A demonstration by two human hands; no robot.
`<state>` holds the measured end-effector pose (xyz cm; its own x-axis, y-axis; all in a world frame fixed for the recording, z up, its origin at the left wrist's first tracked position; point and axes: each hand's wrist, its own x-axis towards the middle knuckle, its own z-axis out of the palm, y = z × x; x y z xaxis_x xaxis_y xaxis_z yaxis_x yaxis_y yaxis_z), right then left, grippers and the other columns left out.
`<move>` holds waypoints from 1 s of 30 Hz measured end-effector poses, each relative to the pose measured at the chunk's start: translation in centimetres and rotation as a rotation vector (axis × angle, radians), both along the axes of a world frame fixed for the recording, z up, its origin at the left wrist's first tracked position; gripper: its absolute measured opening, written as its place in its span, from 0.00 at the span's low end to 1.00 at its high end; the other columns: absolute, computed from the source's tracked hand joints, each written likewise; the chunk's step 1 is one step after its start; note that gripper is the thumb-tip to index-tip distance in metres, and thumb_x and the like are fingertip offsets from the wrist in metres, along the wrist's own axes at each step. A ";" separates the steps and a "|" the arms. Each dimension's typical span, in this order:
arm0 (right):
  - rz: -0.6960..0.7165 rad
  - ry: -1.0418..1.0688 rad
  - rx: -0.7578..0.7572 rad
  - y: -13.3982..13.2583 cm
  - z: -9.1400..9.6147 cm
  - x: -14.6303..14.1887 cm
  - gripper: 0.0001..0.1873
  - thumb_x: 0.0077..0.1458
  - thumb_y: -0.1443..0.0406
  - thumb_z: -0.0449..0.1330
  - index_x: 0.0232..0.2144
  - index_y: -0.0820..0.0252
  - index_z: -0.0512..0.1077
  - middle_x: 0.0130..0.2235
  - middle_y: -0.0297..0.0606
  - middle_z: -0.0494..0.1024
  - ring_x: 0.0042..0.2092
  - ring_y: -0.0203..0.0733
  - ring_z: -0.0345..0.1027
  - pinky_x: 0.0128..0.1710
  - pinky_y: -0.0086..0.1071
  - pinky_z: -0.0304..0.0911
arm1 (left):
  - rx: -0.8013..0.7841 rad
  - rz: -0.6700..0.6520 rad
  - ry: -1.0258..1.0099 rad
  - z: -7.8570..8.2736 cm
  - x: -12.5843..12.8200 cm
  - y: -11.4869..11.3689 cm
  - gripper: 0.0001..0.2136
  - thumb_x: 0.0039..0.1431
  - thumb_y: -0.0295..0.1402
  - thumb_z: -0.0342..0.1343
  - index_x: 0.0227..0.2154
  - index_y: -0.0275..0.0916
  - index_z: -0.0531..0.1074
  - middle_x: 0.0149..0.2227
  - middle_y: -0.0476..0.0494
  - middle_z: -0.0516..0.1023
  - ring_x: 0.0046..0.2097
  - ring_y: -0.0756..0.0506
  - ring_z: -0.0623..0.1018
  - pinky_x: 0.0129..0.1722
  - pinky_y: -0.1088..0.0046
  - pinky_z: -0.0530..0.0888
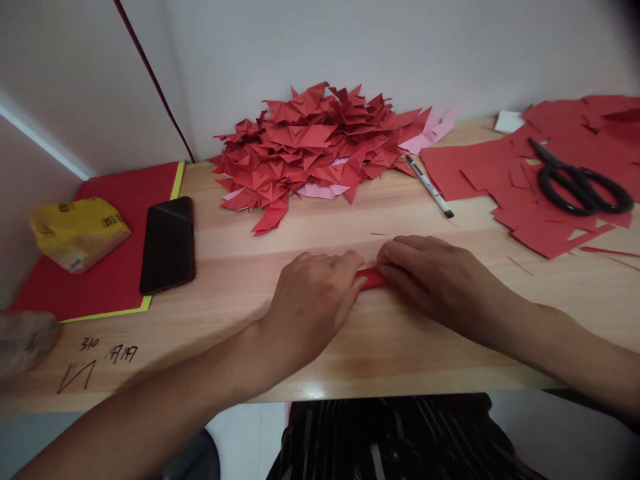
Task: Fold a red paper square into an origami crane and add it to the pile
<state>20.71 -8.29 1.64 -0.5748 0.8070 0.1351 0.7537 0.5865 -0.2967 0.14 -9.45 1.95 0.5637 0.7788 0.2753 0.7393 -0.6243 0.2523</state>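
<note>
Between my two hands lies a small folded piece of red paper (373, 278), low on the wooden table (240, 247). My left hand (317, 297) is closed on its left end, thumb and fingers pressed together. At the right end, my right hand (430, 273) grips it with bent fingers. Most of the paper is hidden under the fingers; only a short red strip shows. Behind the hands sits a heap of folded red paper pieces (305, 137), with a few pink ones among them.
Black-handled scissors (583, 183) rest on red paper scraps (540, 227) at right. A marker pen (430, 187) lies near the heap. At left, a black phone (169, 247) and a yellow packet (80, 230) lie on red sheets (110, 280). A wall (350, 47) stands behind.
</note>
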 end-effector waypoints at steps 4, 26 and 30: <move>-0.009 -0.006 0.080 0.0 -0.5 -0.1 0.11 0.64 0.67 0.50 0.29 0.60 0.67 0.29 0.38 0.72 0.32 0.41 0.65 0.35 0.34 0.59 | 0.240 -0.100 0.140 -0.1 0.3 -0.9 0.06 0.64 0.27 0.51 0.39 0.35 0.73 0.26 0.48 0.74 0.29 0.48 0.73 0.31 0.70 0.67; -0.017 -0.117 0.248 0.1 -0.8 -0.5 0.12 0.62 0.71 0.48 0.26 0.57 0.63 0.25 0.35 0.71 0.26 0.39 0.63 0.31 0.35 0.56 | 0.333 -0.117 0.186 -0.2 1.1 -1.7 0.07 0.63 0.23 0.51 0.38 0.33 0.74 0.24 0.49 0.68 0.26 0.49 0.68 0.26 0.67 0.64; -0.025 -0.131 0.254 0.0 -0.9 -0.6 0.12 0.61 0.72 0.49 0.26 0.57 0.63 0.25 0.35 0.71 0.26 0.39 0.62 0.31 0.35 0.55 | 0.335 -0.117 0.207 -0.1 1.2 -1.8 0.07 0.62 0.22 0.51 0.36 0.32 0.75 0.24 0.49 0.68 0.26 0.48 0.68 0.25 0.67 0.63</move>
<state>20.16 -8.30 0.71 -0.5814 0.7707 0.2607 0.7908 0.6106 -0.0415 1.31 -11.28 1.81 0.7134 0.5924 0.3743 0.6721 -0.7295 -0.1265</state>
